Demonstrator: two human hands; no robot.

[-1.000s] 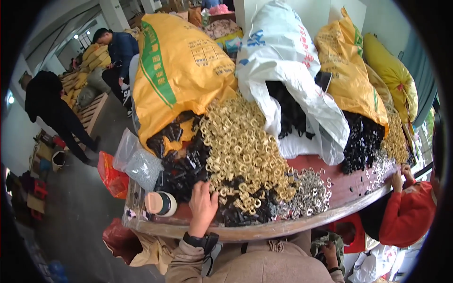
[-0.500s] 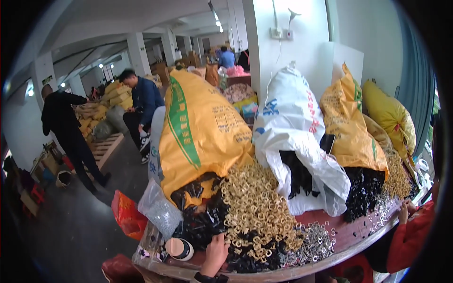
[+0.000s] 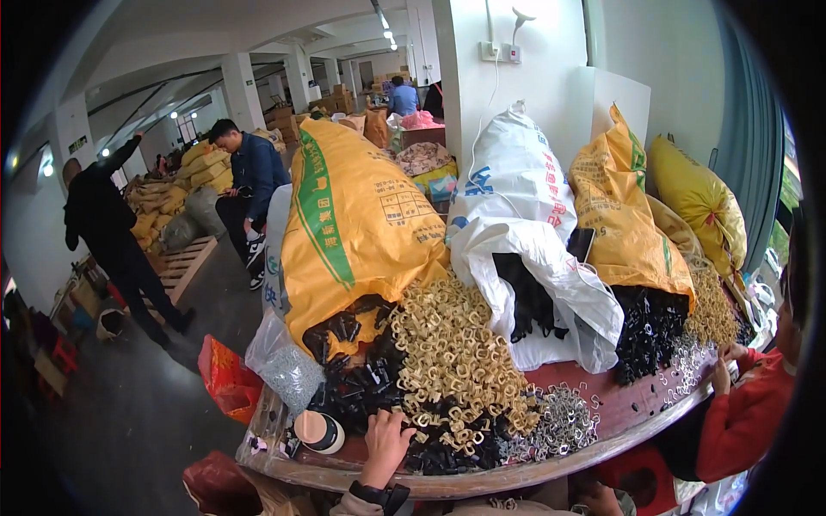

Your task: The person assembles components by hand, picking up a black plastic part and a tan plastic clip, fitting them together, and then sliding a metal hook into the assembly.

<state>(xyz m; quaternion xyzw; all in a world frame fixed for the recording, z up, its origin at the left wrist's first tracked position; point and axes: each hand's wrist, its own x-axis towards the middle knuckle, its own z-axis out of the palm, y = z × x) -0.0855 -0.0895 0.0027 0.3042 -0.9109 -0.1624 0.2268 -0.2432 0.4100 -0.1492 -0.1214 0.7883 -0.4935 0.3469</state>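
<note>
My left hand (image 3: pixel 387 443), with a dark band at the wrist, reaches over the table edge to the near side of a pile of black plastic pieces (image 3: pixel 366 383). Its fingers are bent and slightly apart, touching the pile; nothing shows held in them. Just right of it spreads a heap of beige plastic buckle-like rings (image 3: pixel 456 353), then a smaller heap of silver metal hooks (image 3: pixel 555 426). To the hand's left stands a round jar with a pinkish lid (image 3: pixel 319 431). What seems to be my right hand (image 3: pixel 600 497) shows partly below the table edge, fingers hidden.
A large yellow sack (image 3: pixel 370 215), a white sack (image 3: pixel 516 181) and another yellow sack (image 3: pixel 624 206) lie on the table, spilling parts. A clear bag of small grey bits (image 3: pixel 291 376) sits left. A person in red (image 3: pixel 740 421) works at right; others are farther off.
My left hand has shifted slightly left and up on the black pieces, its fingers spreading a little. The view has moved a little. The standing person at far left has raised an arm.
</note>
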